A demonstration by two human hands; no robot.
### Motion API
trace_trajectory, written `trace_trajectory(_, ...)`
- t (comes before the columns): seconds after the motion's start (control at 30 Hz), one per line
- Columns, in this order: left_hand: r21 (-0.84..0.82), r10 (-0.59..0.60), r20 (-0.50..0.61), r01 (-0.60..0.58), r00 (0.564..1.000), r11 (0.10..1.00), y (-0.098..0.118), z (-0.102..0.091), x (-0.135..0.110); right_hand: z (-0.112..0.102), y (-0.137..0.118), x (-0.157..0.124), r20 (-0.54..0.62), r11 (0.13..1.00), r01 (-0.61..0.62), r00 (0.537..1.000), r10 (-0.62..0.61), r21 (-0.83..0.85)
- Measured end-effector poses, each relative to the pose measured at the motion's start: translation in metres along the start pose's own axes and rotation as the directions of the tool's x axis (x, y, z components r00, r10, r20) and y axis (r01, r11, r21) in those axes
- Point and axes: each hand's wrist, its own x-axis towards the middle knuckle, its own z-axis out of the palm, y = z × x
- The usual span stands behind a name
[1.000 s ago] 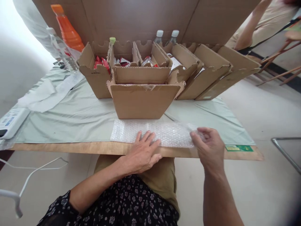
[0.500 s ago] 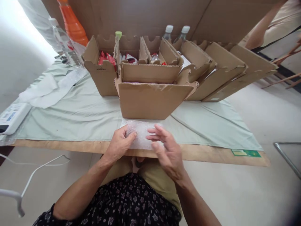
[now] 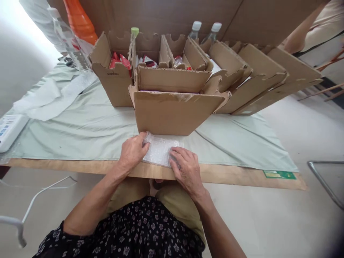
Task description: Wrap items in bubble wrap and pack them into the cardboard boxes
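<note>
A piece of clear bubble wrap (image 3: 159, 150) lies at the table's front edge, just before a cardboard bin (image 3: 172, 113). My left hand (image 3: 133, 150) grips its left edge, thumb and fingers pinched on the film. At the other end, my right hand (image 3: 186, 165) is closed around the wrap's right edge, with its fingers curled and fingertips partly hidden. Whether anything lies inside the wrap I cannot tell.
More cardboard bins (image 3: 113, 86) stand in a row behind, some with red packets (image 3: 120, 61). An orange bottle (image 3: 80, 23) and loose bubble wrap (image 3: 61, 98) are at the left, above a white device (image 3: 12, 130). A person's arm (image 3: 303, 30) shows at the upper right.
My right hand has come down from above the bubble wrap and closed on its right edge. My left hand has shifted slightly left and away from me, still on the wrap.
</note>
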Motion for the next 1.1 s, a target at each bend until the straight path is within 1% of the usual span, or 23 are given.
trace_trajectory(0.07, 0.028, 0.002, -0.025, -0.001, 1.0, 1.0, -0.003, 0.004, -0.003, 0.002, 0.002, -0.002, 0.032, 1.0, -0.007, 0.999, 0.007, -0.014)
trace_trajectory(0.1, 0.028, 0.018, -0.059, -0.016, 0.998, 0.999, -0.005, 0.006, -0.006, 0.002, 0.003, -0.003, 0.043, 1.0, -0.012, 0.999, 0.012, -0.016)
trace_trajectory(0.13, 0.024, 0.048, -0.114, -0.045, 0.992, 0.999, -0.007, 0.008, -0.01, 0.002, 0.004, -0.004, 0.051, 1.0, -0.016, 0.999, 0.017, -0.015)
trace_trajectory(0.17, 0.022, 0.09, -0.191, -0.087, 0.977, 0.996, -0.008, 0.008, -0.015, 0.003, 0.004, -0.005, 0.054, 1.0, -0.022, 0.998, 0.022, -0.011)
trace_trajectory(0.2, 0.027, 0.142, -0.282, -0.14, 0.949, 0.99, -0.01, 0.009, -0.021, 0.003, 0.005, -0.005, 0.057, 1.0, -0.026, 0.998, 0.026, -0.005)
trace_trajectory(0.27, 0.058, 0.261, -0.445, -0.263, 0.857, 0.963, -0.01, 0.009, -0.033, 0.004, 0.006, -0.005, 0.063, 0.999, -0.033, 0.997, 0.032, 0.008)
trace_trajectory(0.3, 0.077, 0.322, -0.488, -0.327, 0.812, 0.942, -0.009, 0.009, -0.038, 0.004, 0.006, -0.005, 0.066, 0.999, -0.037, 0.997, 0.036, 0.015)
trace_trajectory(0.33, 0.093, 0.377, -0.489, -0.383, 0.787, 0.919, -0.008, 0.01, -0.042, 0.005, 0.006, -0.004, 0.069, 0.999, -0.042, 0.997, 0.041, 0.022)
trace_trajectory(0.37, 0.106, 0.425, -0.451, -0.426, 0.785, 0.899, -0.007, 0.012, -0.044, 0.005, 0.006, -0.005, 0.073, 0.998, -0.05, 0.996, 0.048, 0.03)
trace_trajectory(0.4, 0.117, 0.461, -0.383, -0.453, 0.801, 0.884, -0.006, 0.014, -0.045, 0.005, 0.007, -0.005, 0.076, 0.997, -0.06, 0.995, 0.057, 0.04)
trace_trajectory(0.47, 0.13, 0.479, -0.228, -0.461, 0.848, 0.878, -0.005, 0.017, -0.042, 0.002, 0.009, -0.006, 0.092, 0.993, -0.086, 0.993, 0.079, 0.076)
trace_trajectory(0.5, 0.131, 0.473, -0.169, -0.456, 0.865, 0.88, -0.006, 0.018, -0.04, 0.0, 0.01, -0.007, 0.099, 0.99, -0.096, 0.991, 0.086, 0.107)
trace_trajectory(0.53, 0.125, 0.468, -0.137, -0.453, 0.873, 0.883, -0.007, 0.019, -0.038, -0.003, 0.012, -0.007, 0.098, 0.983, -0.109, 0.991, 0.096, 0.144)
trace_trajectory(0.6, 0.093, 0.471, -0.151, -0.461, 0.869, 0.882, -0.009, 0.016, -0.035, -0.01, 0.013, -0.004, 0.052, 0.966, -0.141, 0.99, 0.133, 0.217)
trace_trajectory(0.67, 0.063, 0.493, -0.216, -0.492, 0.843, 0.868, -0.008, 0.012, -0.035, -0.013, 0.011, 0.003, -0.035, 0.956, -0.152, 0.986, 0.166, 0.252)
trace_trajectory(0.7, 0.054, 0.504, -0.243, -0.508, 0.829, 0.86, -0.007, 0.01, -0.034, -0.013, 0.008, 0.009, -0.065, 0.957, -0.143, 0.984, 0.164, 0.251)
trace_trajectory(0.73, 0.051, 0.514, -0.254, -0.52, 0.819, 0.853, -0.005, 0.009, -0.034, -0.011, 0.004, 0.015, -0.071, 0.964, -0.122, 0.987, 0.142, 0.238)
trace_trajectory(0.77, 0.053, 0.52, -0.243, -0.524, 0.819, 0.85, -0.004, 0.009, -0.033, -0.008, 0.0, 0.021, -0.045, 0.972, -0.092, 0.994, 0.104, 0.216)
trace_trajectory(0.83, 0.071, 0.506, -0.174, -0.502, 0.845, 0.862, -0.001, 0.011, -0.03, 0.003, -0.007, 0.029, 0.084, 0.987, -0.033, 0.996, 0.02, 0.155)
trace_trajectory(0.9, 0.094, 0.477, -0.101, -0.469, 0.873, 0.878, -0.002, 0.016, -0.027, 0.013, -0.008, 0.03, 0.222, 0.997, 0.015, 0.975, -0.033, 0.082)
trace_trajectory(0.93, 0.102, 0.47, -0.078, -0.462, 0.879, 0.881, -0.003, 0.018, -0.026, 0.015, -0.006, 0.027, 0.27, 0.998, 0.034, 0.962, -0.046, 0.049)
trace_trajectory(1.0, 0.11, 0.476, -0.065, -0.468, 0.877, 0.877, -0.007, 0.021, -0.024, 0.015, 0.005, 0.014, 0.315, 0.999, 0.054, 0.948, -0.05, -0.003)
trace_trajectory(1.1, 0.102, 0.489, -0.065, -0.482, 0.87, 0.87, -0.012, 0.021, -0.023, 0.002, 0.027, -0.009, 0.321, 0.998, 0.045, 0.946, -0.031, -0.034)
